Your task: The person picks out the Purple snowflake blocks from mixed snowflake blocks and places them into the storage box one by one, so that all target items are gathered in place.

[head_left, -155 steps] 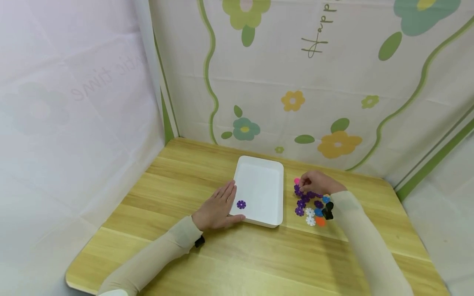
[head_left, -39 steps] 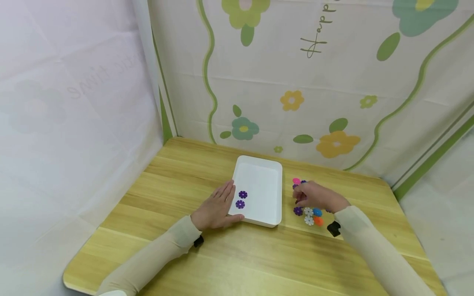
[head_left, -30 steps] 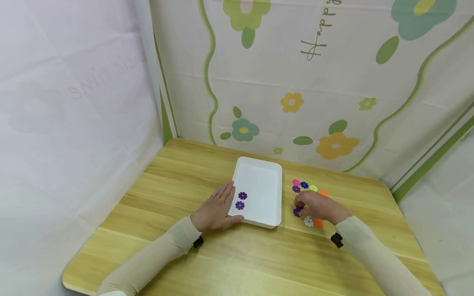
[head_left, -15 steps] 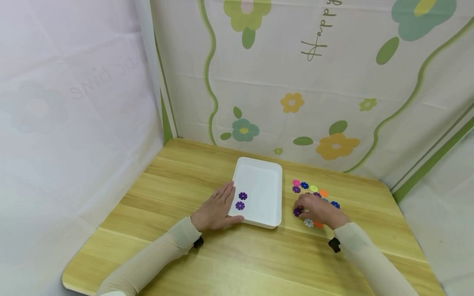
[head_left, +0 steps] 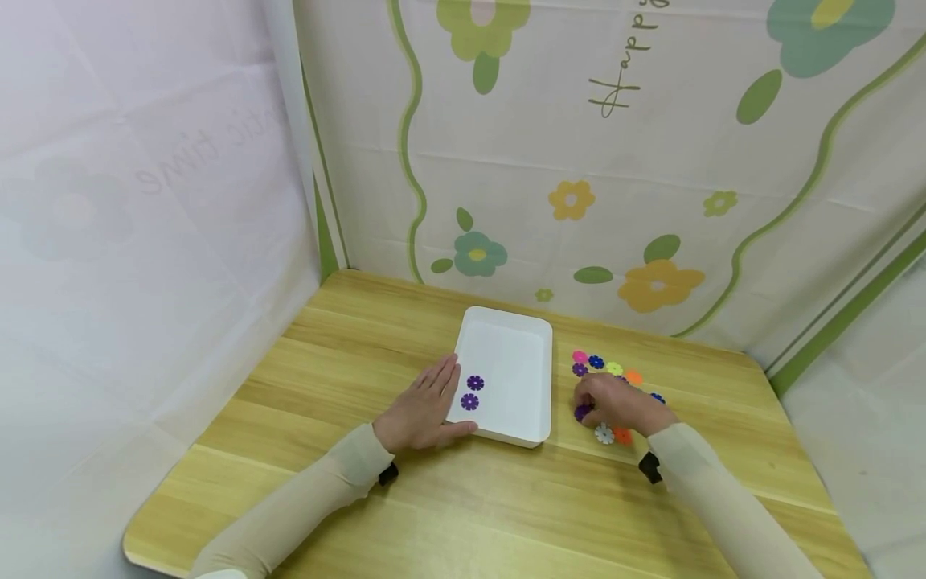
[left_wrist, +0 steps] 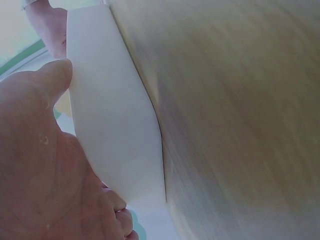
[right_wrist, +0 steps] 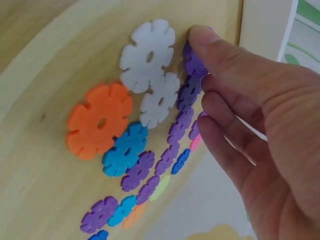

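Observation:
My left hand (head_left: 419,406) lies with straight fingers along the left rim of a white tray (head_left: 531,378), its thumb at the near edge. In the left wrist view the palm and thumb (left_wrist: 55,80) press against the tray's outer wall (left_wrist: 112,100). Two purple snowflake discs (head_left: 475,383) lie flat inside the tray, one behind the other. Right of the tray, my right hand (head_left: 615,402) is bent over the loose discs, with thumb and finger at a purple snowflake disc (right_wrist: 194,61) at the cluster's near left. The thumb covers part of that disc.
Around the right hand lie white discs (right_wrist: 148,56), an orange disc (right_wrist: 100,120), a blue disc (right_wrist: 125,150) and a pink disc (head_left: 580,356), plus several more purple ones. A printed cloth (head_left: 506,161) hangs behind the wooden table (head_left: 463,507).
A second purple disc has come into the tray since the oldest frame. My right hand has moved from the back of the cluster to its near left. The left hand stays put.

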Demonstrator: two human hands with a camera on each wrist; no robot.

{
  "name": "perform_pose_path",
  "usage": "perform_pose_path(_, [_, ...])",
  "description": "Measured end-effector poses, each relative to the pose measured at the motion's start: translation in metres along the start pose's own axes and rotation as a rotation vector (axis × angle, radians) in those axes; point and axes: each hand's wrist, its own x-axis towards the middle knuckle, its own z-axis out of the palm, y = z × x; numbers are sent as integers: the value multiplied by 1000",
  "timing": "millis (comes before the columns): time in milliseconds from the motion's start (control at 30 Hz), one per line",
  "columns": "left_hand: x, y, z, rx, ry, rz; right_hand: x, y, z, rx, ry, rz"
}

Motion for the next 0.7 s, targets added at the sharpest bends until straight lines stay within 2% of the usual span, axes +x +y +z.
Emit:
perform_pose_path(200, [0,-2,0,-14,-4,6,1,8,-7,127,-14,17])
perform_pose_path(333, [1,-2,1,-17,-3,8,-3,15,-17,213,-60,49])
perform_pose_path(467, [2,-3,4,-27,-2,3,-5,19,-29,238,-81,85])
perform_pose_path(700, [3,-4,5,-35,2,2,-5,24,-44,263,-48,106])
